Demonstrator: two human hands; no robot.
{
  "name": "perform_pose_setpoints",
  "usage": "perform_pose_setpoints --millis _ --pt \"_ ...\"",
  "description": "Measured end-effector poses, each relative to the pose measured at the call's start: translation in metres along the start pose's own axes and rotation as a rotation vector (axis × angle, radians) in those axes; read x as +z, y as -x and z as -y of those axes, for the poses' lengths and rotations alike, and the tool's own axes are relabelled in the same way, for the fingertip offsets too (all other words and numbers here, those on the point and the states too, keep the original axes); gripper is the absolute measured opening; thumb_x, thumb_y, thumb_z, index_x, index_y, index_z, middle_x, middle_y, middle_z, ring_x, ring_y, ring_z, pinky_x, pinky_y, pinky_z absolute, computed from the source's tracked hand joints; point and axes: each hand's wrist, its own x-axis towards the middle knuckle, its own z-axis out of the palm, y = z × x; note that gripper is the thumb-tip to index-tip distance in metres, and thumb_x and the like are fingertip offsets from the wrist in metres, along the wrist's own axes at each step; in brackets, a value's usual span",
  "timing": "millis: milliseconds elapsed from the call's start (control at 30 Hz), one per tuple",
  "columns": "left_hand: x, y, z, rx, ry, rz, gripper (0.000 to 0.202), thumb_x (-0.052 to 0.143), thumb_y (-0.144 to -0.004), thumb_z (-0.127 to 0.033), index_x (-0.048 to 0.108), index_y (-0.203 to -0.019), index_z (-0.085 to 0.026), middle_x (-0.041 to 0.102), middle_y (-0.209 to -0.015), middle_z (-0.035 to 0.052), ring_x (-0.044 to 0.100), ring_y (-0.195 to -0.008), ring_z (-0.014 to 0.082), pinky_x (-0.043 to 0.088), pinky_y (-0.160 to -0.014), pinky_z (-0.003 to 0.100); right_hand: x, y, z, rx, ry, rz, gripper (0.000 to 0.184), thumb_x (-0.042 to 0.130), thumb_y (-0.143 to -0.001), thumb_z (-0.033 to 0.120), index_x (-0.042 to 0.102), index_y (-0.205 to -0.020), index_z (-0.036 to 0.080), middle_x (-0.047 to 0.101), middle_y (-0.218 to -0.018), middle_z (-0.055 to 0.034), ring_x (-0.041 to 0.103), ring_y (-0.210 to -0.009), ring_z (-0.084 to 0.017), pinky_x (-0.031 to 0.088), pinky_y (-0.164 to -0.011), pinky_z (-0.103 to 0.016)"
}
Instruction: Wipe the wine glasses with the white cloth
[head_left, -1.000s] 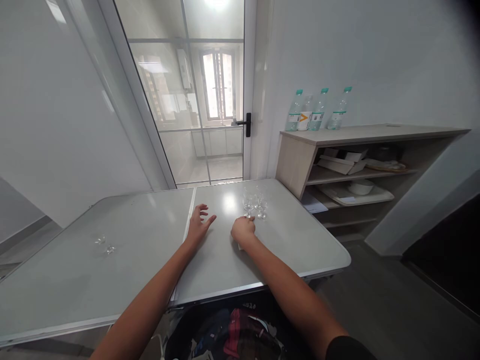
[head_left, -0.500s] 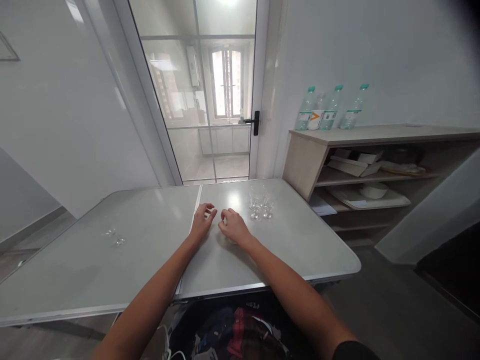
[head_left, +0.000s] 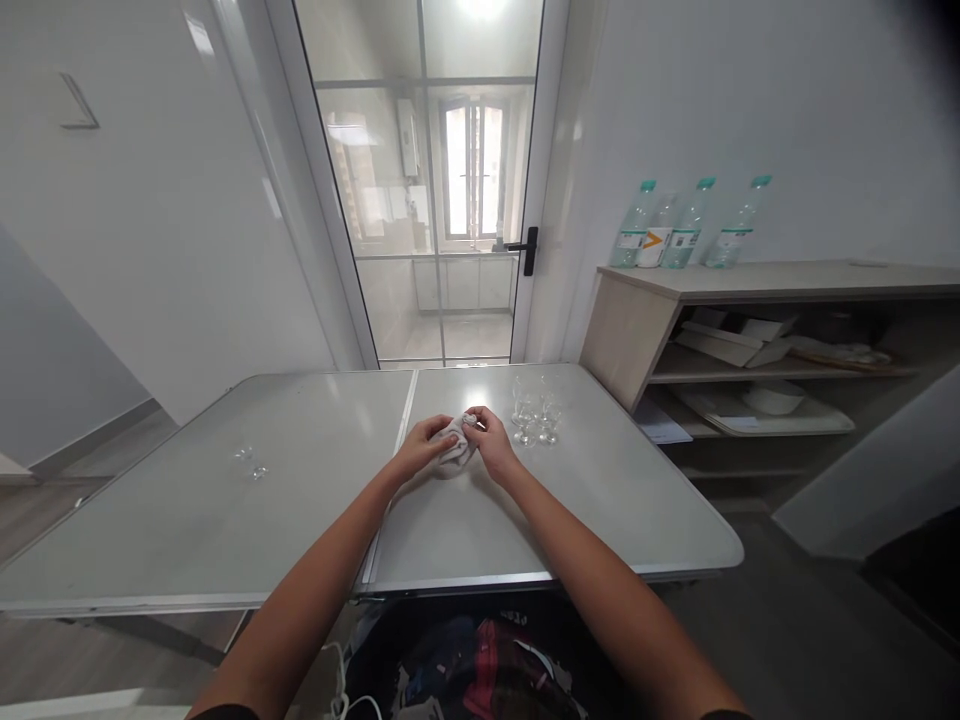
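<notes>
A crumpled white cloth (head_left: 456, 455) hangs bunched between my two hands, just above the table. My left hand (head_left: 421, 448) is closed on its left side, thumb laid across the front. At the upper right end, my right hand (head_left: 491, 442) pinches the cloth between thumb and fingers. Whether something is wrapped inside the folds cannot be made out. Just right of my right hand, several small clear stemmed glasses (head_left: 534, 420) stand grouped on the table. Farther left, a couple of small clear glass pieces (head_left: 251, 465) rest on the table, their shape hard to tell.
The pale table (head_left: 315, 520) has a seam (head_left: 401, 430) running front to back. A glass door (head_left: 442, 200) stands behind it. To the right, a shelf unit (head_left: 637, 320) carries several plastic bottles (head_left: 682, 235) on top and a tray (head_left: 810, 425) lower down. A dark bag (head_left: 465, 660) sits below the front edge.
My hands, which were apart with the cloth mostly hidden by the right one, have come together, and both now grip the cloth, raised into view. The camera has turned slightly left.
</notes>
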Motion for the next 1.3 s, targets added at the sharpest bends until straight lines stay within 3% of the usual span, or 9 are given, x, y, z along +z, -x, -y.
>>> perform_pose_setpoints --millis 167,300,400,500,600,733,900,1067,1300 --pt "-0.002 -0.007 0.01 -0.038 -0.002 -0.25 0.043 0.067 -0.085 -0.056 0.077 -0.082 -0.014 0.068 -0.073 0.0026 0.058 -0.069 0.0162 0.045 -0.062 0.026 -0.006 -0.003 -0.009 0.015 0.022 -0.041 0.041 0.081 -0.065 0.041 0.066 -0.099 0.023 0.06 -0.087 0.0003 0.055 -0.068 -0.015 0.04 -0.062 -0.028" --pt "-0.009 -0.009 0.016 -0.013 0.01 -0.415 0.037 0.067 -0.086 -0.052 0.077 -0.089 -0.016 0.07 -0.081 0.0032 0.059 -0.074 0.0165 0.046 -0.063 0.025 -0.012 -0.005 -0.004 0.024 -0.043 -0.121 0.046 0.085 -0.059 0.036 0.068 -0.1 0.023 0.06 -0.084 0.0013 0.055 -0.07 -0.014 0.041 -0.066 -0.029" --pt "-0.016 -0.008 0.012 0.025 0.076 -0.494 0.033 0.069 -0.085 -0.048 0.076 -0.097 -0.018 0.07 -0.086 0.0033 0.06 -0.073 0.0157 0.048 -0.063 0.025 -0.014 -0.006 0.002 0.18 -0.147 -0.025 0.037 0.084 -0.058 0.033 0.068 -0.089 0.021 0.06 -0.076 0.0019 0.052 -0.069 -0.015 0.04 -0.065 -0.028" --pt "-0.018 -0.005 0.006 0.086 0.133 -0.459 0.027 0.071 -0.084 -0.041 0.075 -0.097 -0.018 0.068 -0.084 0.0023 0.057 -0.067 0.0134 0.046 -0.06 0.024 -0.012 -0.002 0.008 0.304 -0.168 0.074 0.03 0.082 -0.059 0.035 0.066 -0.078 0.02 0.06 -0.073 0.001 0.052 -0.067 -0.015 0.039 -0.063 -0.028" --pt "-0.015 -0.002 0.002 0.103 0.117 -0.332 0.02 0.069 -0.083 -0.035 0.074 -0.091 -0.018 0.068 -0.081 0.0021 0.057 -0.065 0.0136 0.045 -0.059 0.025 -0.008 0.004 0.01 0.404 -0.186 0.229 0.035 0.081 -0.068 0.047 0.068 -0.087 0.021 0.066 -0.08 -0.0016 0.057 -0.069 -0.017 0.041 -0.064 -0.03" --pt "-0.012 -0.002 -0.001 0.147 -0.061 -0.322 0.015 0.063 -0.08 -0.026 0.074 -0.087 -0.019 0.071 -0.088 0.0034 0.064 -0.083 0.0184 0.049 -0.075 0.03 -0.005 0.008 0.009 0.367 -0.16 0.408 0.041 0.088 -0.067 0.046 0.07 -0.092 0.019 0.069 -0.081 -0.0021 0.059 -0.071 -0.017 0.041 -0.066 -0.028" --pt "-0.015 -0.001 -0.004 0.2 -0.295 -0.443 0.017 0.059 -0.082 -0.022 0.074 -0.089 -0.021 0.071 -0.094 0.0044 0.064 -0.091 0.0209 0.049 -0.086 0.034 -0.004 0.003 0.003 0.296 -0.175 0.222 0.033 0.086 -0.06 0.033 0.067 -0.084 0.02 0.068 -0.07 0.0014 0.057 -0.062 -0.015 0.039 -0.059 -0.025" --pt "-0.014 0.001 -0.011 0.22 -0.485 -0.416 0.021 0.061 -0.091 -0.03 0.071 -0.107 -0.021 0.069 -0.106 0.0081 0.063 -0.094 0.022 0.05 -0.088 0.036 -0.004 0.001 -0.001 0.31 -0.175 0.121 0.039 0.084 -0.051 0.029 0.065 -0.085 0.022 0.072 -0.073 0.0011 0.062 -0.065 -0.018 0.046 -0.062 -0.028" --pt "-0.042 0.022 -0.063 0.319 -0.648 -0.478 0.023 0.059 -0.099 -0.037 0.068 -0.109 -0.019 0.067 -0.111 0.0076 0.064 -0.093 0.0165 0.051 -0.081 0.029 -0.009 0.005 -0.005 0.332 -0.05 0.131 0.028 0.077 -0.058 0.029 0.065 -0.083 0.022 0.067 -0.069 0.0037 0.058 -0.064 -0.016 0.042 -0.059 -0.025"
